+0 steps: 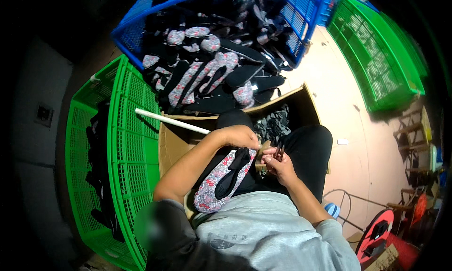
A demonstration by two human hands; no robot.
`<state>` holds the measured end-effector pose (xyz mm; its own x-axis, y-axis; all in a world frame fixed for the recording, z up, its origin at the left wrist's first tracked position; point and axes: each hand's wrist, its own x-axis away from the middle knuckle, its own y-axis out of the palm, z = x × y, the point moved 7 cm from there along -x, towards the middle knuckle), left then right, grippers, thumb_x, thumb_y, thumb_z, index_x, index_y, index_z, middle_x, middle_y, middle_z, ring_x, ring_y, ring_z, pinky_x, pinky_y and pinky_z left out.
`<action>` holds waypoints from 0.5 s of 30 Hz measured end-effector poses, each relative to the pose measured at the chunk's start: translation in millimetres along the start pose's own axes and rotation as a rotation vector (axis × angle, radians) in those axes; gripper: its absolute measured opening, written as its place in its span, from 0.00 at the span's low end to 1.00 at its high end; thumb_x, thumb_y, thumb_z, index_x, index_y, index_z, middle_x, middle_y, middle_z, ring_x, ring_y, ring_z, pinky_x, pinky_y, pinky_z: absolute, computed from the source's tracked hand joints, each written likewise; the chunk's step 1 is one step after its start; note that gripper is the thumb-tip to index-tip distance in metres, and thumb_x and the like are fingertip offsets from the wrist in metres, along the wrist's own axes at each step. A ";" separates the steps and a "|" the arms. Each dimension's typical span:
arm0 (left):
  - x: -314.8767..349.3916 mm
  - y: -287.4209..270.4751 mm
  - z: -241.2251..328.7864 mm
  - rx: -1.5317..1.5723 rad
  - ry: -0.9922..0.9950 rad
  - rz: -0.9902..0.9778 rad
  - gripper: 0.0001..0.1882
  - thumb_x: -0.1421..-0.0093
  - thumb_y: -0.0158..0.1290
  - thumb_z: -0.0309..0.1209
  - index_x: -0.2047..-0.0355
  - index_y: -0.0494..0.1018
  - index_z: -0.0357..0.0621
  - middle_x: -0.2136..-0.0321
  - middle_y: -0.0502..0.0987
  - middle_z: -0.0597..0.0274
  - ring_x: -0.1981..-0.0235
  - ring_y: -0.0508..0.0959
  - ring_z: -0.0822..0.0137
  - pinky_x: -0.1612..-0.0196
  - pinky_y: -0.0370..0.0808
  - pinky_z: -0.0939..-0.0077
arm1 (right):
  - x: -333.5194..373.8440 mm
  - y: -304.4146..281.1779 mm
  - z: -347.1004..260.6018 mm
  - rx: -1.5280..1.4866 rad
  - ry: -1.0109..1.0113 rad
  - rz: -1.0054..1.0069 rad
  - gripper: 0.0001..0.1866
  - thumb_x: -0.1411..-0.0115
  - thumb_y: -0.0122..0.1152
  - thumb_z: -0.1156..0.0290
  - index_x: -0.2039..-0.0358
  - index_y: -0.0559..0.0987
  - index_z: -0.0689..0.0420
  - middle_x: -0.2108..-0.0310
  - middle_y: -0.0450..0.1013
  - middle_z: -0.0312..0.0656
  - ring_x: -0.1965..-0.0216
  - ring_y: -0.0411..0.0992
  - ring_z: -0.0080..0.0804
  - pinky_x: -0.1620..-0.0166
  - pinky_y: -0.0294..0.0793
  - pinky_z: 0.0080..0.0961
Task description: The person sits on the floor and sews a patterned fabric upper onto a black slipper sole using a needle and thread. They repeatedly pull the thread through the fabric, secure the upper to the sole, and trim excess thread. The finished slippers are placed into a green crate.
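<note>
A floral grey-and-red slip-on shoe (207, 194) with a black bow rests tilted across my lap. My left hand (242, 137) is closed at its bow end, with the fingers bent down and partly hidden. Close beside it, my right hand (278, 166) is closed around small dark snips (283, 151), whose pointed ends stick up past the fingers. The handles are covered by the hand. Between the two hands shows a small tan piece that I cannot make out. A white rod (172, 120) reaches from beyond my left forearm toward the green crate.
An open cardboard box (170, 151) with dark scraps (274, 124) stands before my knees. Behind it, a blue crate (302, 24) is heaped with similar shoes. One green crate (134, 162) holds black items at left; another (372, 59) stands far right, near wooden stools (410, 127).
</note>
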<state>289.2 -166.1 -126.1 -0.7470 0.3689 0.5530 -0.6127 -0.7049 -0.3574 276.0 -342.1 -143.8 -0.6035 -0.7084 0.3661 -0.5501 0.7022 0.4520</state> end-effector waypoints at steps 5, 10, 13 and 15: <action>-15.3 3.4 14.4 -0.342 -0.112 0.047 0.22 0.43 0.57 0.53 0.72 0.82 0.46 0.78 0.79 0.56 0.75 0.78 0.62 0.67 0.72 0.68 | -3.1 0.9 0.2 0.006 -0.050 -0.033 0.17 0.41 0.65 0.74 0.51 0.75 0.57 0.64 0.75 0.31 0.71 0.68 0.14 0.69 0.66 0.12; -8.9 1.0 14.2 -0.434 -0.175 0.125 0.17 0.46 0.57 0.49 0.73 0.83 0.50 0.77 0.80 0.56 0.73 0.79 0.57 0.67 0.73 0.64 | -8.2 14.9 6.1 0.089 -0.120 -0.157 0.21 0.41 0.66 0.78 0.48 0.74 0.57 0.60 0.70 0.29 0.61 0.68 0.15 0.57 0.69 0.14; -10.8 5.8 8.1 -0.444 -0.184 0.153 0.15 0.46 0.56 0.47 0.72 0.83 0.51 0.76 0.80 0.54 0.71 0.80 0.55 0.66 0.74 0.62 | -6.0 27.7 6.1 0.105 -0.123 -0.135 0.22 0.43 0.67 0.80 0.47 0.74 0.58 0.63 0.68 0.28 0.63 0.66 0.14 0.58 0.68 0.12; -9.9 6.2 10.2 -0.467 -0.176 0.191 0.14 0.45 0.56 0.45 0.71 0.83 0.51 0.74 0.81 0.53 0.70 0.81 0.53 0.65 0.74 0.60 | -6.9 30.4 8.8 0.118 -0.168 -0.076 0.22 0.43 0.67 0.81 0.48 0.74 0.58 0.63 0.68 0.28 0.63 0.66 0.13 0.58 0.68 0.12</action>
<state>295.4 -180.4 -126.1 -0.8265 0.1249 0.5489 -0.5496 -0.3899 -0.7388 258.4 -315.2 -139.8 -0.6400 -0.7448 0.1891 -0.6556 0.6576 0.3712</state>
